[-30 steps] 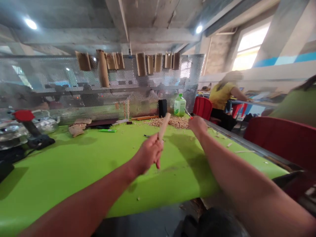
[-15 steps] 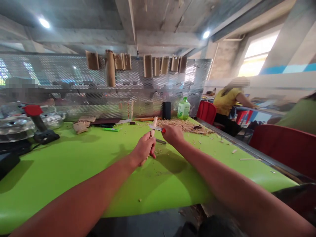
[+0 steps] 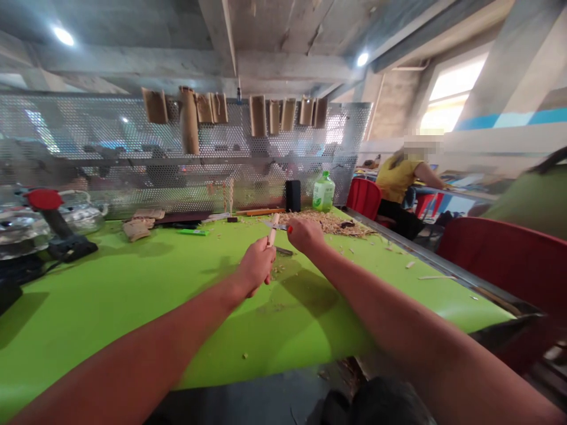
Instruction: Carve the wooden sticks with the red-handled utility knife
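Observation:
My left hand [image 3: 258,264] is closed around a pale wooden stick [image 3: 273,231], which points up and away from me over the green tabletop [image 3: 177,319]. In my right hand [image 3: 306,236] is a knife [image 3: 280,227] with a red-orange handle end showing at the fist. Its blade lies across the upper part of the stick; whether it is biting into the wood I cannot tell. Beneath the hands, small wood chips [image 3: 278,270] lie scattered, and a dark flat tool [image 3: 284,251] rests just behind the stick.
Wood shavings [image 3: 330,223] are heaped at the back right, before a green-tinted bottle [image 3: 323,192] and a black box [image 3: 293,196]. A red-topped power tool [image 3: 55,221] stands left near metal kettles [image 3: 84,209]. A person in yellow [image 3: 398,180] sits beyond red chairs [image 3: 505,260].
The knife has shifted toward the top end of the stick. The whole view has swung slightly, so the surroundings sit further left.

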`<state>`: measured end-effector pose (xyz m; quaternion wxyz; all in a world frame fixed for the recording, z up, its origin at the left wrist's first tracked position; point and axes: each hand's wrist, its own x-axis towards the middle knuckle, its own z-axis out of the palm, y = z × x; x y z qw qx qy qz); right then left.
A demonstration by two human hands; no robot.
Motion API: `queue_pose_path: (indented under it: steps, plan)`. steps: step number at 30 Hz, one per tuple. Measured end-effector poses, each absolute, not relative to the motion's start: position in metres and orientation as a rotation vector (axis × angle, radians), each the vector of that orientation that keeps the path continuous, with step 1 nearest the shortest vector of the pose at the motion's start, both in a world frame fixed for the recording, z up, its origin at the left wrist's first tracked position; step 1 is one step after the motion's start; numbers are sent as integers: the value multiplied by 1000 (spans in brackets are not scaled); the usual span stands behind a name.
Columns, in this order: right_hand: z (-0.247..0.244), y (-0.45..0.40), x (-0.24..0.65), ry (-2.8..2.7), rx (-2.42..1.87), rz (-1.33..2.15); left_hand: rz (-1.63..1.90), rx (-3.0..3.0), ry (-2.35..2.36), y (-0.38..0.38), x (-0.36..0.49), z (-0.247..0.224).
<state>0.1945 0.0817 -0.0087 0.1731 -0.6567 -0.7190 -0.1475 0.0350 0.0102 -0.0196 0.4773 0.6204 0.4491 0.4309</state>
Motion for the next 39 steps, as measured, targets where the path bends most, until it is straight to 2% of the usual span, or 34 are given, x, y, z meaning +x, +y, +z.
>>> queue_pose_path:
  steps: [13, 16, 18, 21, 23, 29, 39]
  plan:
    - [-9, 91, 201, -2015, -1901, -331, 988, 1415, 1124, 1, 38, -10]
    - [-3, 91, 228, -1866, -2047, -242, 952, 1428, 1092, -14, 37, -10]
    - [3, 90, 256, -1684, -2204, -183, 835, 1487, 898, -23, 35, -11]
    - [9, 92, 280, -1479, -2300, -188, 946, 1457, 789, -23, 30, -10]
    - [8, 97, 271, -1494, -2252, -197, 1055, 1401, 832, -12, 25, -11]
    - [-10, 97, 210, -1756, -1937, -302, 1087, 1399, 889, 15, 20, -20]
    - [-16, 84, 195, -1986, -1810, -445, 1005, 1390, 781, 19, 21, -27]
